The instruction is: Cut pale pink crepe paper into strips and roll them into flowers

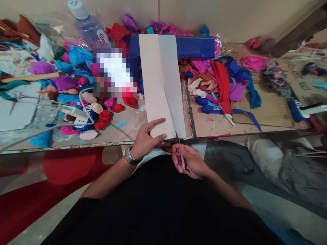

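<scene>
A long strip of pale paper or thin card [159,81] reaches from the table's front edge toward the back. It has a lengthwise crease or cut, with a peach-toned left side and a greyer right side. My left hand [148,137], with a metal watch on the wrist, holds the near left end, thumb and index finger lying over the surface. My right hand [191,160] is closed round pink-handled scissors [181,159]. Their blades point away from me and meet the near edge of the paper by the lengthwise line. Some fingers of both hands are hidden.
Crumpled coloured paper [76,58] covers the left side, near a clear bottle [89,25] and a white cable [51,128]. A blue box [196,47] lies behind the strip. To the right are a red strip [222,85], more scraps and a pin-studded grey cushion [276,78].
</scene>
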A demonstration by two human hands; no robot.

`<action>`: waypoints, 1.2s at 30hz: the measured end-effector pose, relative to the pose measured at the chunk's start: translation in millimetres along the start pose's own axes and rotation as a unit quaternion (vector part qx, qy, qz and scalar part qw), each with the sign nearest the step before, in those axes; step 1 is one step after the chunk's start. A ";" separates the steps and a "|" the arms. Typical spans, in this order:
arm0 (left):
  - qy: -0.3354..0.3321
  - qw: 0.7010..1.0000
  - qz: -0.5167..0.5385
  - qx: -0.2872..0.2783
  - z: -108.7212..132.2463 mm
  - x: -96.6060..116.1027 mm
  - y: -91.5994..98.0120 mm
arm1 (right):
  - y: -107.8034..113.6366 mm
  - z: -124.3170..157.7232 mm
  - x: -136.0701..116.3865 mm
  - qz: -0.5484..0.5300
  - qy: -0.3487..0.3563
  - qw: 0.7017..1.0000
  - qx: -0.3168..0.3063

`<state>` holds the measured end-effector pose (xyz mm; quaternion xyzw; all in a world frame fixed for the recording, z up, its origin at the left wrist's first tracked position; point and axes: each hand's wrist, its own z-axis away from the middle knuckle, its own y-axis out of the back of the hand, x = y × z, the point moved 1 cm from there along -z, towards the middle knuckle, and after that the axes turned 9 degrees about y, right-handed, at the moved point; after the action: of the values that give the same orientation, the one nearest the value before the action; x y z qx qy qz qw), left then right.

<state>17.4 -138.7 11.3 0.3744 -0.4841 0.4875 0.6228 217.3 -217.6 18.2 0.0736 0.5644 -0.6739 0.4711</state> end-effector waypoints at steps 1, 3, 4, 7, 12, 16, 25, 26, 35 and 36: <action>0.000 1.000 -0.001 0.000 0.1 -0.4 0.0 | 0.1 0.0 0.2 -0.001 0.000 1.000 -0.001; 0.000 1.000 -0.002 0.002 0.5 -0.4 0.0 | 0.4 -0.2 0.4 -0.004 0.000 1.000 -0.002; -0.001 1.000 -0.001 0.003 0.7 0.0 -0.1 | 0.7 -0.3 0.6 -0.006 0.001 1.000 -0.003; -0.002 1.000 -0.004 0.007 1.2 2.4 -0.3 | 1.4 -0.4 0.8 -0.010 0.002 1.000 -0.003; -0.003 1.000 -0.008 0.007 1.4 5.1 -0.9 | 1.0 0.1 0.3 -0.004 -0.001 1.000 -0.006; -0.002 1.000 -0.013 0.003 1.4 3.4 -0.5 | 0.6 0.4 -0.5 -0.003 -0.001 1.000 -0.005; -0.001 1.000 -0.016 0.003 1.2 -2.4 1.0 | 0.2 1.0 0.3 -0.002 0.001 1.000 -0.004; -0.003 1.000 -0.016 0.003 1.3 -2.1 0.9 | 0.2 0.8 0.4 -0.002 0.003 1.000 -0.004; -0.001 1.000 -0.015 -0.003 7.1 8.1 -2.4 | -2.1 -0.7 -2.2 -0.003 0.017 1.000 -0.001; 0.001 1.000 -0.016 -0.005 8.2 9.4 -2.9 | -2.5 -1.2 -2.9 -0.002 0.017 1.000 0.000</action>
<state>18.8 -144.7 22.5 0.3784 -0.4803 0.4750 0.6329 216.5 -215.2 21.3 0.0840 0.5721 -0.6736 0.4604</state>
